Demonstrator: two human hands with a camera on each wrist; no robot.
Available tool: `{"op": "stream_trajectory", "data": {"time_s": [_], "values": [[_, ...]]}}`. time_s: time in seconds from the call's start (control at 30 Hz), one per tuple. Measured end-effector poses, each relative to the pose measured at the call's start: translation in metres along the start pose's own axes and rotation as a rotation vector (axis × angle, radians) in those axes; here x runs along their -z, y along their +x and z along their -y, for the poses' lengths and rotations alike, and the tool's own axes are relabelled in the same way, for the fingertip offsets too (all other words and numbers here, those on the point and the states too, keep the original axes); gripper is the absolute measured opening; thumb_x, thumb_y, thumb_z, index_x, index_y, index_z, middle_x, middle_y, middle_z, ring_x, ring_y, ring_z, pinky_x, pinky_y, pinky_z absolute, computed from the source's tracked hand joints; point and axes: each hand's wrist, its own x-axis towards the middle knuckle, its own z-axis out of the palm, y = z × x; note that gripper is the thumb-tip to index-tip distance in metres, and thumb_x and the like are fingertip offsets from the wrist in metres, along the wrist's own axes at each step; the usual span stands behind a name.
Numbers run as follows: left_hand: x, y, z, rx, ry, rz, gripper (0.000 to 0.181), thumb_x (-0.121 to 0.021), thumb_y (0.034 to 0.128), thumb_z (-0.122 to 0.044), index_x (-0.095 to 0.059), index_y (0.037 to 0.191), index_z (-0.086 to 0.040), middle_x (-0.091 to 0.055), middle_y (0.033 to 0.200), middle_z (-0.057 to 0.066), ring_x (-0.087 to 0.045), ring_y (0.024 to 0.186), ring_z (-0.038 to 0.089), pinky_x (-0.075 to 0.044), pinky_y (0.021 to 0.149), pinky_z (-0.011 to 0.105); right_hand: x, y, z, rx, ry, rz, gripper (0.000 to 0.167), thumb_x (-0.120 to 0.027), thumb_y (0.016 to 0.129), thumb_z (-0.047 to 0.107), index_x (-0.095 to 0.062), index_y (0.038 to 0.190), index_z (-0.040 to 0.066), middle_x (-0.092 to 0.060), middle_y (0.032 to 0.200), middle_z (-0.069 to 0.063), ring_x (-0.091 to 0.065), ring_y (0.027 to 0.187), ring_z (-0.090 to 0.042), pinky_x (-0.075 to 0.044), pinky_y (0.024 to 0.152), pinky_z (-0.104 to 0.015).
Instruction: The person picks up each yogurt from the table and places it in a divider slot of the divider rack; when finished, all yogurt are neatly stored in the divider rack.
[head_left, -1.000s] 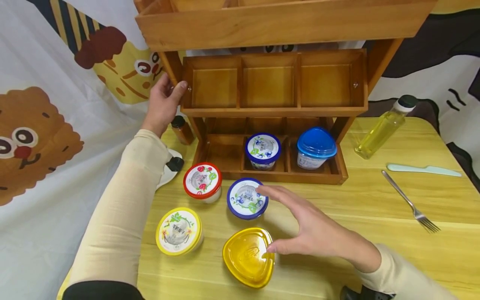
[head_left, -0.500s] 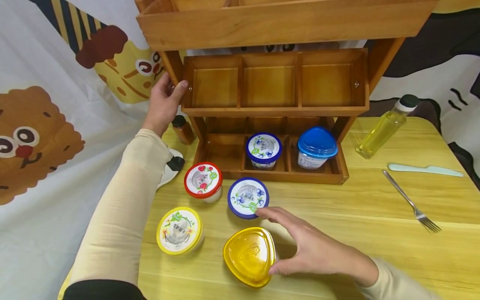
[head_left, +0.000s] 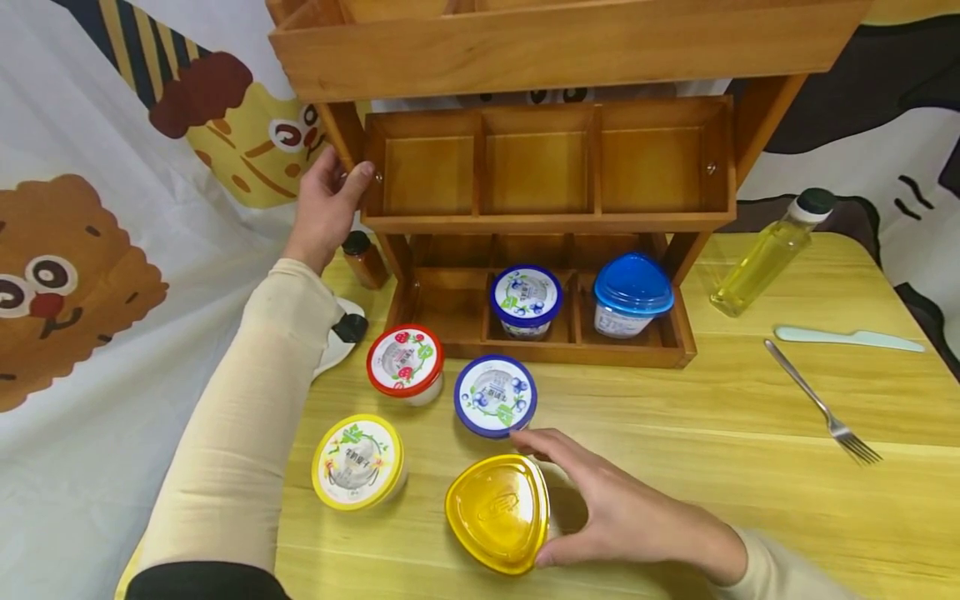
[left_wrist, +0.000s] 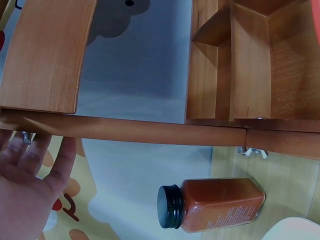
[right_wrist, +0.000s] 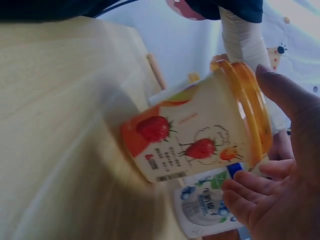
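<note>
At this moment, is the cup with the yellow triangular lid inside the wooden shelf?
No, the cup stands on the table in front of the shelf, near the right hand.

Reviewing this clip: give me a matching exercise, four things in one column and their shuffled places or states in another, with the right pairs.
Things
1. Left hand
2. Fork
3. Blue triangular-lidded tub
4. Right hand

Places or states
A. In the bottom tier
B. Beside the amber triangular-lidded tub
C. Holding the side of the rack
D. Lying near the knife

Pairs: 1-C, 2-D, 3-A, 4-B
</note>
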Motion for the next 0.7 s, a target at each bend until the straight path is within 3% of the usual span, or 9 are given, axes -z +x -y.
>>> {"op": "stream_trajectory", "data": {"time_s": [0.27, 0.5, 0.7], "values": [[0.000, -0.001, -0.001, 0.003, 0.002, -0.001, 0.036, -0.061, 0.0979, -0.028, -0.054, 0.132, -0.018, -0.060, 0.125, 0.001, -0.058, 0.109, 0.013, -0.048, 0.092, 0.026, -0.015, 0.001, -0.003, -0.069, 0.046, 0.046, 0.107, -0.080, 0.073, 0.057, -0.020, 0.156, 0.025, -0.038, 0.155, 0.000, -0.044, 0.138, -0.022, -0.039, 0.111, -0.048], [0.000, -0.001, -0.001, 0.006, 0.013, -0.001, 0.038, -0.060, 0.0977, -0.029, -0.053, 0.133, -0.018, -0.059, 0.128, 0.002, -0.058, 0.111, 0.013, -0.048, 0.094, 0.027, -0.023, 0.003, -0.004, -0.077, 0.112, 0.064, 0.112, -0.086, 0.072, 0.047, -0.015, 0.156, 0.026, -0.035, 0.156, -0.005, -0.042, 0.139, -0.021, -0.037, 0.113, -0.046], [0.000, -0.003, -0.004, 0.012, 0.025, 0.005, 0.039, -0.060, 0.0981, -0.030, -0.052, 0.134, -0.018, -0.059, 0.126, 0.000, -0.057, 0.110, 0.013, -0.048, 0.093, 0.027, -0.027, 0.004, -0.004, -0.114, 0.167, 0.070, 0.111, -0.086, 0.072, 0.047, -0.016, 0.155, 0.027, -0.037, 0.153, 0.005, -0.044, 0.136, -0.017, -0.037, 0.113, -0.044]]}}
